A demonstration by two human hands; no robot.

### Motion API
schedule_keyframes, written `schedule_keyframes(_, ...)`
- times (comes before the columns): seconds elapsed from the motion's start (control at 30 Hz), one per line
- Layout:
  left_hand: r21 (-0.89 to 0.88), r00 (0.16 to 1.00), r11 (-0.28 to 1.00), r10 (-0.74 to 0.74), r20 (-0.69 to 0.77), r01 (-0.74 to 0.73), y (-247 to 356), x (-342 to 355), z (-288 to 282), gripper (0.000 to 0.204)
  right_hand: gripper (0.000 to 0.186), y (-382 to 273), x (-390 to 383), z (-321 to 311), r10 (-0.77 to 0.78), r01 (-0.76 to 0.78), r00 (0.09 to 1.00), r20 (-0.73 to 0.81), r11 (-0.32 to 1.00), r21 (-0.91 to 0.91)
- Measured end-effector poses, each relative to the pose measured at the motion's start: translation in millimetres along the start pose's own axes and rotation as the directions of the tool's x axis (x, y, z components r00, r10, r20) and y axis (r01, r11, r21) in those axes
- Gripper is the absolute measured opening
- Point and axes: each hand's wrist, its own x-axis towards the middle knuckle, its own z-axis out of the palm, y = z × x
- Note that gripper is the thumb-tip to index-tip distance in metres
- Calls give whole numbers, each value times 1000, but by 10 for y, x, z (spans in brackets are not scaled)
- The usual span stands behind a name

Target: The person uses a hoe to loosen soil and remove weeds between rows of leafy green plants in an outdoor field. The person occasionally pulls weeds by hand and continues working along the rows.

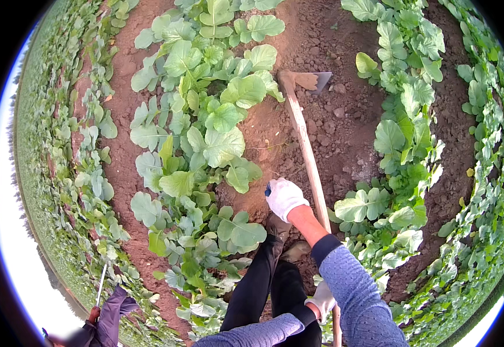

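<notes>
A long-handled hoe [305,136] stretches away from me, its wooden handle running toward the far end and its metal blade [323,81] lying at the soil. My left hand [321,299], in a white glove, is closed on the lower handle, partly hidden by my right sleeve. My right hand [285,198] wears a white glove with a blue palm side. It is off the handle, to its left, low over the soil, fingers curled closed. What it holds, if anything, cannot be made out. My right forearm crosses over the handle.
Leafy green crop plants [223,115] form a row close on my left, and another plant row [405,115] runs to the right. Brown cloddy soil [344,133] lies between them. My dark trouser legs [252,289] stand in the furrow. Another person [110,318] with a long tool is at lower left.
</notes>
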Motion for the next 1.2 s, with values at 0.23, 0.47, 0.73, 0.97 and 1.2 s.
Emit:
schedule_keyframes(0.23,-719,962,639,-181,205,274,42,-33,-292,33,31,-629,-1012,-676,288,-296,952,102,785,544)
schedule_keyframes(0.47,-279,874,886,-230,428,370,-230,-354,74,53,54,-129,687,36,338,-293,933,-127,915,277)
schedule_keyframes(0.73,-454,884,776,-277,377,437,-234,-461,59,54,31,-108,856,729,197,-219,967,160,966,135)
schedule_keyframes(0.97,-261,774,852,-233,588,454,-388,-276,80,56,43,-373,-410,193,102,-158,890,444,983,90)
schedule_keyframes(1.2,-887,662,3,-667,342,462,424,109,-537,18,52,-243,-3798,-1518,537,-455,838,-99,786,418)
